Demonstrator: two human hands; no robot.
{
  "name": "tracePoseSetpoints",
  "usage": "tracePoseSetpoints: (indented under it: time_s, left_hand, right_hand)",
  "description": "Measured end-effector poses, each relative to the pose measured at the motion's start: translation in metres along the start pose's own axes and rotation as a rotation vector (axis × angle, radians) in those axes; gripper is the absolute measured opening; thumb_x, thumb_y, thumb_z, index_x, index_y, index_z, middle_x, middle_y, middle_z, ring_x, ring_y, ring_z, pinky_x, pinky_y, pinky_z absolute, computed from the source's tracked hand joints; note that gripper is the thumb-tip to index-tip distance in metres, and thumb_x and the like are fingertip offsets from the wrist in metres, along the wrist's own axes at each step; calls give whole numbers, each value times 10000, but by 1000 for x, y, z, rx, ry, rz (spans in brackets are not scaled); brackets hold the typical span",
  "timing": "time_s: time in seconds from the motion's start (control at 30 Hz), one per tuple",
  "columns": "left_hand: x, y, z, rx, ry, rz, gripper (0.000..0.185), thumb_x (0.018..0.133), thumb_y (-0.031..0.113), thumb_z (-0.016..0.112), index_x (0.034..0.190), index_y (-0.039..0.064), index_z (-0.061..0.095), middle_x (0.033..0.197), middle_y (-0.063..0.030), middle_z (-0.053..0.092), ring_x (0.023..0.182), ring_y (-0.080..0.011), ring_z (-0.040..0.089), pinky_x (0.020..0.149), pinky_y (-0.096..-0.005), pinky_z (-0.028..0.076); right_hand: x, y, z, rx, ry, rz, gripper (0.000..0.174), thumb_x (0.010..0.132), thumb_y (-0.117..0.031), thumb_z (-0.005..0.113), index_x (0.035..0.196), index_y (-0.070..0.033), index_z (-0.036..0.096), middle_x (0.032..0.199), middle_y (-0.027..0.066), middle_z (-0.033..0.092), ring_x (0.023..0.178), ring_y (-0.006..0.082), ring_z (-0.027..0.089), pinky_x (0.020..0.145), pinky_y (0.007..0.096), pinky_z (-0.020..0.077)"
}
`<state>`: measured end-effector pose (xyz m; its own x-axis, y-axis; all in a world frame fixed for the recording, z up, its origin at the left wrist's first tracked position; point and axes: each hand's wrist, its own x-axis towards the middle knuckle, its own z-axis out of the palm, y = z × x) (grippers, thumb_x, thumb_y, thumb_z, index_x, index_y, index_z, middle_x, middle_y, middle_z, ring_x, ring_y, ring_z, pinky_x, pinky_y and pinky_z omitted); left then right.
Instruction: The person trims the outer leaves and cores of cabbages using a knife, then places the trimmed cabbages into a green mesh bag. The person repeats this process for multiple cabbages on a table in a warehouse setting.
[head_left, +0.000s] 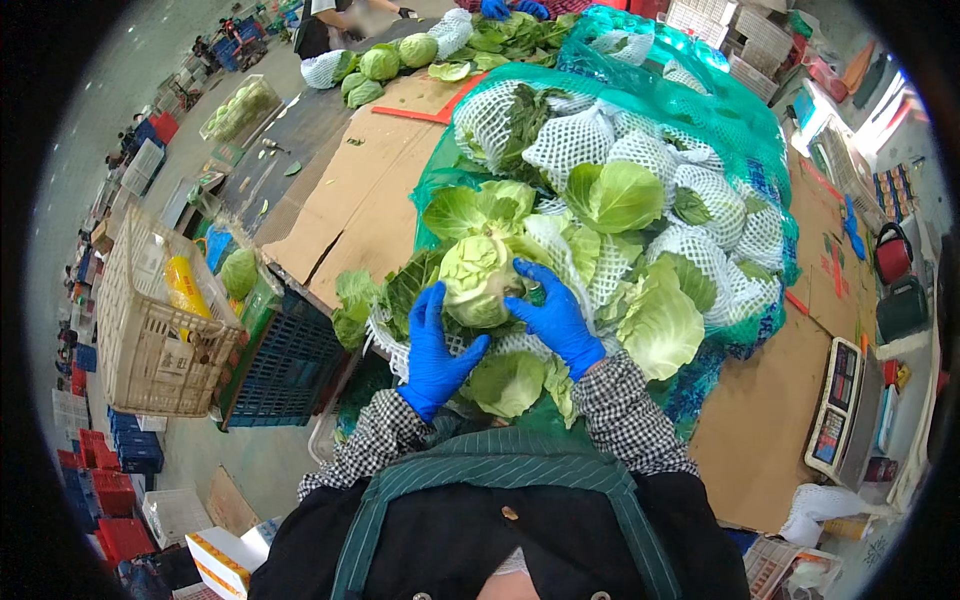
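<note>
My left hand (442, 352) and my right hand (555, 319), both in blue gloves, are on either side of a trimmed pale green cabbage head (477, 277). The right fingers touch its right side by the cut stem; the left fingertips rest at its lower left side. Loose cabbage leaves (660, 322) lie around it. Behind are several cabbages in white foam nets (574, 142), in and on a green mesh bag (765, 150). An opened foam net (559, 247) lies just right of the head.
Cardboard (375, 180) covers the table. Bare cabbages (380, 63) and leaves lie at the far end, where another person's blue-gloved hands (514, 9) show. A beige plastic crate (165, 352) stands at left, a digital scale (836, 405) at right. A red strip (420, 115) lies on the cardboard.
</note>
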<state>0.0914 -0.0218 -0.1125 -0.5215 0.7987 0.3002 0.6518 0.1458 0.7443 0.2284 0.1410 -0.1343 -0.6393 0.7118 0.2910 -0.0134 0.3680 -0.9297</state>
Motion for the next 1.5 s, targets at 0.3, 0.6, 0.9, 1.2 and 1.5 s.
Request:
tracePoseSetpoints:
  time_s: [0.3,0.6,0.9,1.2,1.5]
  left_hand:
    - [93,-6,-26,222,-408,160,1193,555,490,876,1509,147,246,1406,-273,346,1276,-444,368,1053,-516,347]
    - [72,12,-10,356,-249,-77,1252,560,568,855,1498,66,196,1340,-317,354,1241,-459,401,976,-507,435]
    - [59,25,3,459,-190,-123,1299,557,612,837,1503,45,151,1314,-299,380,1196,-437,417,891,-493,471]
    - [44,1,4,148,-13,-35,1242,590,405,894,1505,62,128,1353,-284,366,1249,-424,398,1013,-484,411]
    - [50,-82,-30,-1372,-50,-593,788,879,555,552,1484,131,277,1447,-163,401,1290,-362,435,1021,-522,422]
  right_hand:
    - [-28,-48,14,-314,125,12,422,928,-293,612,1263,-52,522,1109,183,588,930,333,632,772,372,510]
    - [-44,-31,34,-590,61,163,325,969,-367,504,1099,-74,556,976,168,634,743,361,643,600,434,506]
    - [-23,-38,22,-708,48,178,366,980,-399,468,1015,-48,567,887,190,632,703,379,626,573,457,486]
    - [8,-30,27,-412,289,113,479,875,-452,609,1091,-25,620,895,229,672,809,399,652,695,461,515]
    - [41,36,-9,132,393,148,334,828,-196,684,1070,15,591,799,124,635,709,245,593,713,348,497]
